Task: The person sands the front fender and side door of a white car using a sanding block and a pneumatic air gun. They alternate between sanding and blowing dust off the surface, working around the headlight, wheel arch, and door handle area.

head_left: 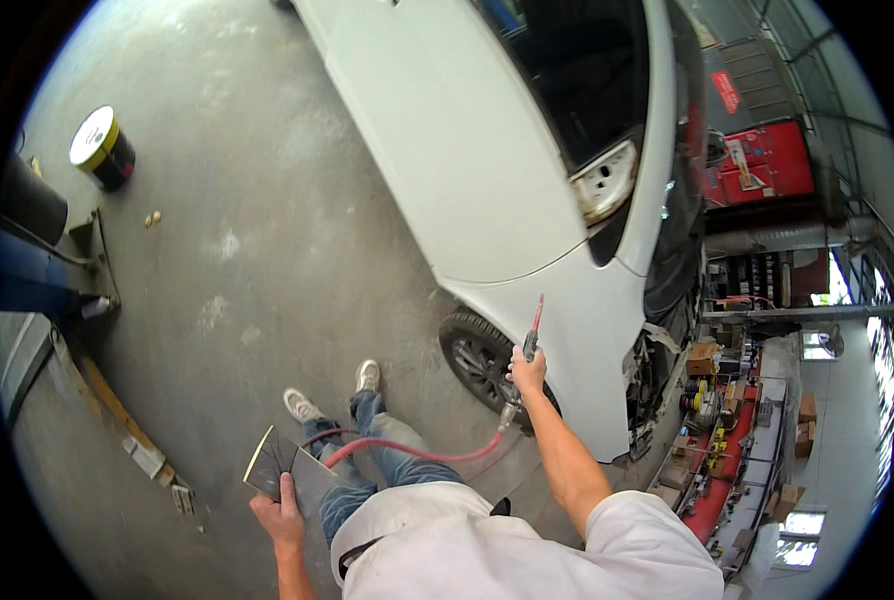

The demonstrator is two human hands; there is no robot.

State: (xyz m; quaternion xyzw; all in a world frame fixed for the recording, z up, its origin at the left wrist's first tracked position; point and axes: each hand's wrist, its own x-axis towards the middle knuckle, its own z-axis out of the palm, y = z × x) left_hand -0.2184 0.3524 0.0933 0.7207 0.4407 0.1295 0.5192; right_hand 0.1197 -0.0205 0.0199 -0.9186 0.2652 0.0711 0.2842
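Observation:
My right hand (529, 374) is closed around an air blow gun (531, 346), whose thin red nozzle points up and away over the white front fender (579, 325) of a car. A red air hose (447, 456) runs from the gun's lower fitting back across my legs toward my left side. Low in front of me, my left hand (280, 518) grips a dark grey, flat-sided piece (312, 480) with a pale yellowish edge. My thumb lies on its face; I cannot tell what kind of thing it is. Below the fender stands the front wheel (477, 365).
The car's white door (467, 190) stretches away from me, and its front end (657, 365) is stripped open. A bucket (103, 148) stands on the concrete floor. Blue lift parts (37, 265) are at left. Along the right run a cluttered bench (722, 450) and a red cabinet (772, 160).

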